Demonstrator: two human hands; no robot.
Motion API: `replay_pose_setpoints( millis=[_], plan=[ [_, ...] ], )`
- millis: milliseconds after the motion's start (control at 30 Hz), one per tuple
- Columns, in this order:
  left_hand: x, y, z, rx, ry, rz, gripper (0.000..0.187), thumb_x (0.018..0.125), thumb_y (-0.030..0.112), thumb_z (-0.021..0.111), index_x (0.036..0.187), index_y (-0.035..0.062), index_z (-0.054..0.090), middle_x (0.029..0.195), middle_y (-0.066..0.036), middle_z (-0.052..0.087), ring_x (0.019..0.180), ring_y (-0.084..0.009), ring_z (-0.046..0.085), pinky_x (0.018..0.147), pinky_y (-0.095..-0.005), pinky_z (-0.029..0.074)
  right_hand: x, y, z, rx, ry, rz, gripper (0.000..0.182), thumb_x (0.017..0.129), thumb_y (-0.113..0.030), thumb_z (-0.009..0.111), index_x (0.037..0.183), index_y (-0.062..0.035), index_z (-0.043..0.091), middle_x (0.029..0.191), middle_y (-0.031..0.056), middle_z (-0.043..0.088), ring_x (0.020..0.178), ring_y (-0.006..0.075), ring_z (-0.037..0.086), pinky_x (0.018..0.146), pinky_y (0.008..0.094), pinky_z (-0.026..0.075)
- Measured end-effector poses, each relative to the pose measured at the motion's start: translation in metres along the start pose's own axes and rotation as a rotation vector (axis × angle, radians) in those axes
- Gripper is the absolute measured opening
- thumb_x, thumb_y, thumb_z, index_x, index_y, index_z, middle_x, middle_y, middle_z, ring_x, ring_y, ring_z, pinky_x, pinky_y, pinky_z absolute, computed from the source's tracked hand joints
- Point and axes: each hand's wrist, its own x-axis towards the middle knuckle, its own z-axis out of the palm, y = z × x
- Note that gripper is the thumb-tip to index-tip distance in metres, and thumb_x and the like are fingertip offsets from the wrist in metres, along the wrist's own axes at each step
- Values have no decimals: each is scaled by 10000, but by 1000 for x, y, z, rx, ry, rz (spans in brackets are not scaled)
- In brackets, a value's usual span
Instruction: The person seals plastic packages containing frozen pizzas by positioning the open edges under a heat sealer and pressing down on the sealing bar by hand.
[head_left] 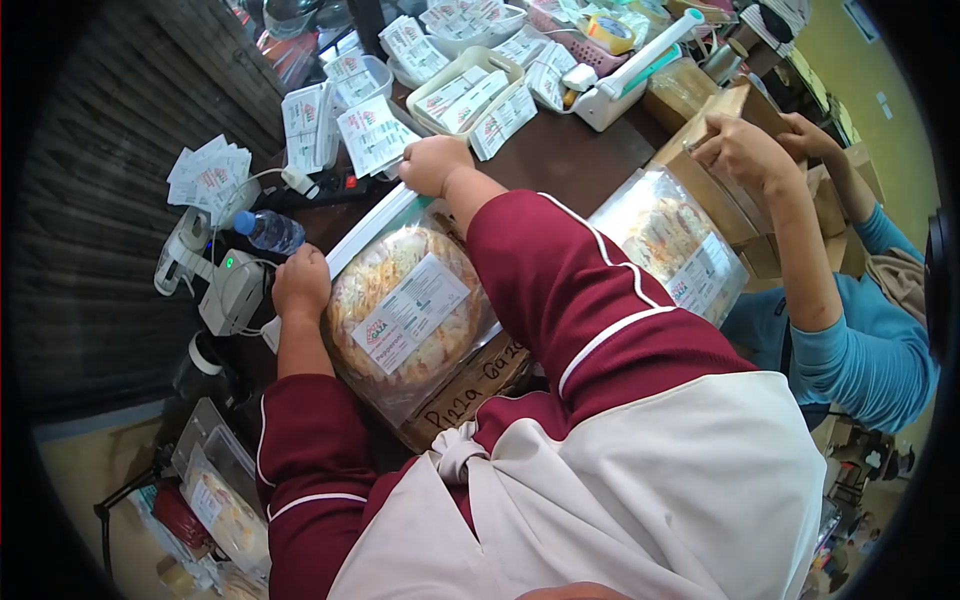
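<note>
A white heat sealer (368,229) lies slantwise between my hands, its long bar down across the top edge of a clear plastic bag (402,403). Inside the bag is a round pizza (352,300) with a printed label (410,313). My left hand (302,283) is closed over the bar's lower left end. Closed in a fist, my right hand (436,165) presses on the upper right end. The fingertips of both hands are hidden. Under the bag shows a cardboard box (470,393) with handwriting.
Labels fill several trays (465,90) at the back. A water bottle (270,231) and a white power adapter (234,292) stand left. A second sealer (640,75) is at back right. Another bagged pizza (665,240) lies right, where a co-worker's hands (745,150) handle cardboard (710,195).
</note>
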Motion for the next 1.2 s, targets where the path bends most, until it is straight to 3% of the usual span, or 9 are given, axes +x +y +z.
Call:
replay_pose_setpoints(
  millis=[433,667,800,867,933,1000,1067,1100,1200],
  plan=[
    [-2,2,0,26,25,-13,330,884,294,331,974,151,615,1020,-108,651,965,-354,576,837,-460,460,2,4,10,5,121,-35,318,803,-318,472,934,-138,700,955,105,670,941,283,614,830,393,472],
    [-3,9,-6,37,-19,-80,364,883,309,317,1001,134,614,1055,-113,641,1004,-353,570,864,-460,451,0,7,9,48,162,-106,313,807,-325,478,916,-132,699,979,95,663,975,270,592,845,389,462],
    [-6,9,-8,24,3,-53,337,876,295,347,987,119,613,1030,-117,643,986,-351,575,846,-461,456,3,7,9,193,210,-113,380,852,-418,464,954,-131,690,1019,103,653,1012,291,573,898,380,431],
    [-10,9,-9,3,51,-18,306,872,282,374,976,120,612,999,-122,645,962,-350,579,834,-462,458,7,14,27,434,524,-108,422,868,-440,457,1028,-102,653,1083,137,626,1035,319,560,923,391,409],
    [-16,-2,4,-157,310,147,182,860,255,501,940,116,587,913,-103,630,922,-317,569,817,-434,442,15,20,46,731,884,-53,412,876,-405,453,1070,-86,627,1118,164,608,1044,328,557,925,403,406],
    [-25,-13,7,-456,569,414,184,821,188,586,965,76,556,953,-110,602,936,-310,551,819,-425,430,-27,5,38,1009,788,512,421,863,-374,474,1112,-52,582,1120,205,595,1062,354,546,929,421,401],
    [-49,-18,0,-373,812,354,232,803,153,613,997,48,542,985,-142,581,945,-323,540,823,-426,428,-61,6,55,888,524,574,453,835,-368,511,1154,-48,546,1123,215,589,1072,376,540,927,423,406],
    [-64,-19,-1,-328,928,325,259,794,135,627,1013,34,535,1001,-158,570,949,-330,534,825,-426,428,-84,3,56,777,391,474,470,820,-366,533,1159,-41,536,1116,220,589,1067,382,541,914,426,415],
    [-115,-23,35,-442,730,-103,308,821,179,626,1070,25,529,1029,-204,542,981,-342,516,843,-420,424,-141,-11,45,494,175,303,474,800,-341,582,1140,-13,544,1087,229,599,1014,370,577,851,416,455]
  ],
)
